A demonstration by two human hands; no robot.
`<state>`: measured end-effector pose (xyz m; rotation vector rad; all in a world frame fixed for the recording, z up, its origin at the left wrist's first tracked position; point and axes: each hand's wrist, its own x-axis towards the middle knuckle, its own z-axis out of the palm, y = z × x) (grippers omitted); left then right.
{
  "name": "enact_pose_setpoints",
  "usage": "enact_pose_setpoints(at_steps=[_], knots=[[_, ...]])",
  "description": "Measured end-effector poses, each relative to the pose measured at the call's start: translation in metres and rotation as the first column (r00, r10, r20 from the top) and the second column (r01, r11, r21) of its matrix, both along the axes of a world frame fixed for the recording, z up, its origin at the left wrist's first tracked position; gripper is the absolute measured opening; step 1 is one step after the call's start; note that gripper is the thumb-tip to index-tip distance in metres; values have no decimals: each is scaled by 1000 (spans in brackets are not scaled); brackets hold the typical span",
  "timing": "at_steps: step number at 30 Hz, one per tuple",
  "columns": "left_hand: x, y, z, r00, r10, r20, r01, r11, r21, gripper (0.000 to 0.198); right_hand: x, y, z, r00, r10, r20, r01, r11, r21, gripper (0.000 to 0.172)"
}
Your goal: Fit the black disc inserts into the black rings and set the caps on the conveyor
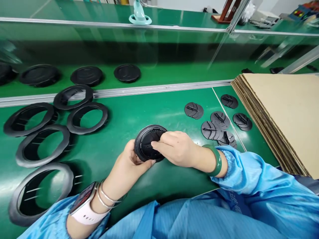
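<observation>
A round black plastic part [147, 141] is tilted up off the green table at the centre. My left hand [129, 166] grips its lower left edge, thumb on the rim. My right hand [174, 147] lies over its right side, fingers curled and pressing onto its face. Several thin black discs [214, 127] lie on the table just right of my right hand. Several black oval rings [42, 144] are spread over the left of the table.
A stack of cardboard sheets [281, 116] fills the right side. Beyond a metal rail [149, 89], three black round covers [86, 75] lie on a green conveyor belt. A pale teal object [139, 16] stands on the far shelf.
</observation>
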<state>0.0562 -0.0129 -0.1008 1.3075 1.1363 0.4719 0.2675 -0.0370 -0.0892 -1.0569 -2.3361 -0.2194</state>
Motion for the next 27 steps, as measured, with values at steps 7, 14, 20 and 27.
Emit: enact_pose_setpoints(at_steps=[7,14,20,27], knots=[[2,-2,5,1000,5,-28,-6,1000,-27,63,-2,0,-4,1000,-18,1,18,999,-41,28],[1,-4,4,999,8,-53,-6,999,44,61,-1,-3,5,1000,-3,17,4,999,-36,32],[2,-5,6,998,11,-63,-9,999,41,60,-2,-3,5,998,-28,49,35,986,-163,31],[2,-6,6,995,9,-102,-2,998,60,57,-10,-7,2,995,-93,20,95,964,-247,30]])
